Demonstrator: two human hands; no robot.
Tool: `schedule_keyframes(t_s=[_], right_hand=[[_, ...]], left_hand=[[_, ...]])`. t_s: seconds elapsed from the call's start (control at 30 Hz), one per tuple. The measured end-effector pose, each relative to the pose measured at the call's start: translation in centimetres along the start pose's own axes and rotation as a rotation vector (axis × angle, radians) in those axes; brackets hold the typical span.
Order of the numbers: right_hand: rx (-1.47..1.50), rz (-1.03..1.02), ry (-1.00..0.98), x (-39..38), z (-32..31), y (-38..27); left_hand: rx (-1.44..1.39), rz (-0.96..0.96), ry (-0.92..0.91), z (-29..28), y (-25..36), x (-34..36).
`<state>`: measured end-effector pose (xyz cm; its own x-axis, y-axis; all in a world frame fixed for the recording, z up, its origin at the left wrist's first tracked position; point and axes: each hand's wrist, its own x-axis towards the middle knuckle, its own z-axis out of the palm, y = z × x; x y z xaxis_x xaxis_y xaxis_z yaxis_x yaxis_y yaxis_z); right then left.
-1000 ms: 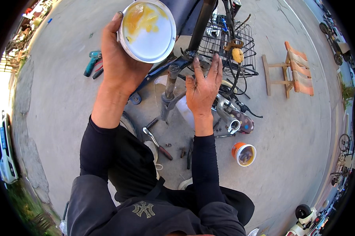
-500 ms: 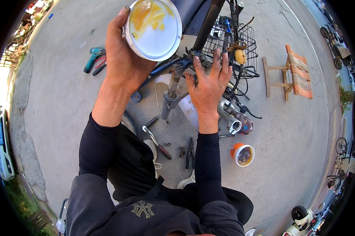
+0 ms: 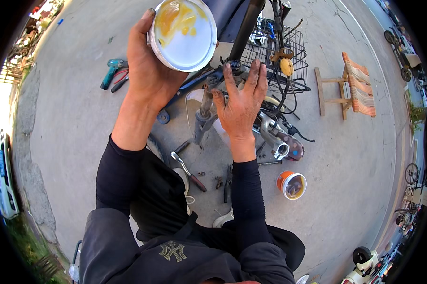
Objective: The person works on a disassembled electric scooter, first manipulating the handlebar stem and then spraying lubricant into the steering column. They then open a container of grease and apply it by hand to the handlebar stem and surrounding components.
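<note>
My left hand (image 3: 149, 83) grips a round white lid (image 3: 187, 49) at its edge, raised at the top of the view. Yellow grease is smeared over the upper part of the lid's face. To its right, my right hand (image 3: 241, 111) is open with fingers spread and holds nothing; its fingertips are dark with grime. Beneath and beside that hand lie the parts of a dismantled bike: a worn metal fork (image 3: 204, 116) and a silver metal tube (image 3: 272, 137). Whether the right hand touches any of them I cannot tell. An orange tub (image 3: 282, 181) with grease inside stands open on the ground.
A black wire basket (image 3: 298, 57) is at the front of the bike. Right of it stands a small wooden stool (image 3: 359, 87) with a striped seat. A teal power drill (image 3: 110, 75) and red-handled pliers (image 3: 120, 84) lie left. Near my feet are a ratchet wrench (image 3: 189, 172) and black pliers (image 3: 228, 184).
My right hand has shifted left and slightly down, closer to the fork, with its fingers still spread. The left hand and the lid have barely moved.
</note>
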<state>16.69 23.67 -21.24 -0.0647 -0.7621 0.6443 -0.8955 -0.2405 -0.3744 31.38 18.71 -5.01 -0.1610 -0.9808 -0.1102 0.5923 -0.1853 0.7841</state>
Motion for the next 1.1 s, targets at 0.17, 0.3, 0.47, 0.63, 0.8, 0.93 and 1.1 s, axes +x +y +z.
schedule_keyframes(t_s=[0.17,0.3,0.47,0.63,0.8,0.93,1.1], right_hand=[[-0.172,0.007,-0.086,0.6,-0.2,0.6],[-0.151,0.038,-0.105,-0.2,-0.6,1.1],[0.144,0.066,-0.017,-0.7,-0.8,2.1],[0.251,0.152,-0.002,-0.3,0.0,1.4],[0.653,0.284,0.138,0.6,-3.6,-1.6],[0.621,0.072,0.141,5.1,-7.6,-3.1],[0.789,0.102,0.059,6.6,-7.2,-4.8]], left_hand=[[-0.027,-0.023,0.009,-0.4,0.2,-0.2],[-0.041,-0.027,-0.005,-0.4,0.4,-0.3],[-0.048,-0.029,-0.054,-1.0,0.1,-0.1],[-0.082,-0.001,-0.052,-0.9,0.1,-0.1],[-0.198,-0.049,-0.214,-1.3,-0.2,0.1],[-0.204,-0.16,-0.227,-1.2,-0.1,-0.2],[-0.151,-0.204,-0.19,-1.7,-1.0,-0.5]])
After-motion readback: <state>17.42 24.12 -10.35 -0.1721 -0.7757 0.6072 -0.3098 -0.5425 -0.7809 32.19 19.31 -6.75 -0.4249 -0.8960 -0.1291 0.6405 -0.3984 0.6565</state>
